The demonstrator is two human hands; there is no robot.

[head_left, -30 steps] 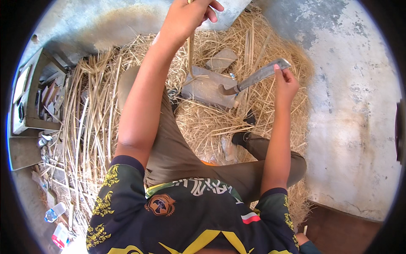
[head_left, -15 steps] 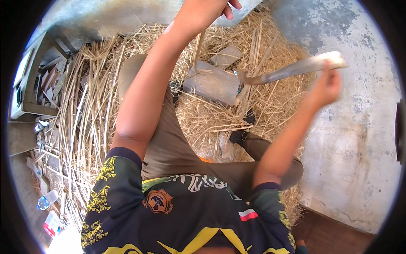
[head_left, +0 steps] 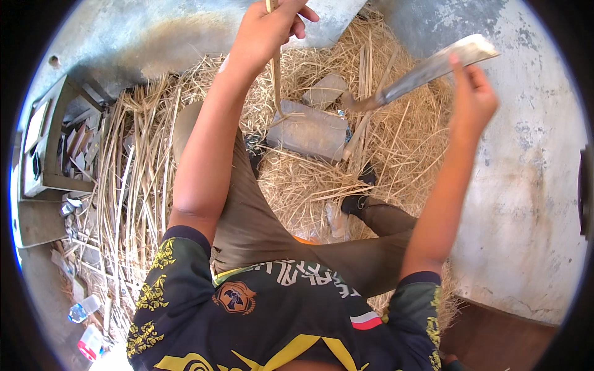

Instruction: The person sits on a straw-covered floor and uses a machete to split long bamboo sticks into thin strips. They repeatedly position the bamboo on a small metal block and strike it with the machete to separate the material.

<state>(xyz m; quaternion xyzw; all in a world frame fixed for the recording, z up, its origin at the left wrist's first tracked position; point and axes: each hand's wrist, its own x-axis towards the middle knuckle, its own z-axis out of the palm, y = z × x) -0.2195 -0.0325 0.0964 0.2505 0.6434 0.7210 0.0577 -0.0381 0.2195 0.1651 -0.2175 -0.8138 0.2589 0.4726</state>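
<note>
A thin pale cane stalk (head_left: 276,74) is held upright in the closed left hand (head_left: 267,31) at the far edge of the scene, its lower end resting on a flat grey stone block (head_left: 309,130) that lies amid the dry yellow straw (head_left: 408,142). A long grey metal blade (head_left: 427,71) is gripped by its pale handle in the right hand (head_left: 473,99), raised to the right of the stalk and well apart from it, its hooked tip pointing left toward the block. The step in hand appears to be chopping or trimming the stalk on the block. A controlled downward stroke onto the stalk, kept clear of the left fingers, seems called for.
</note>
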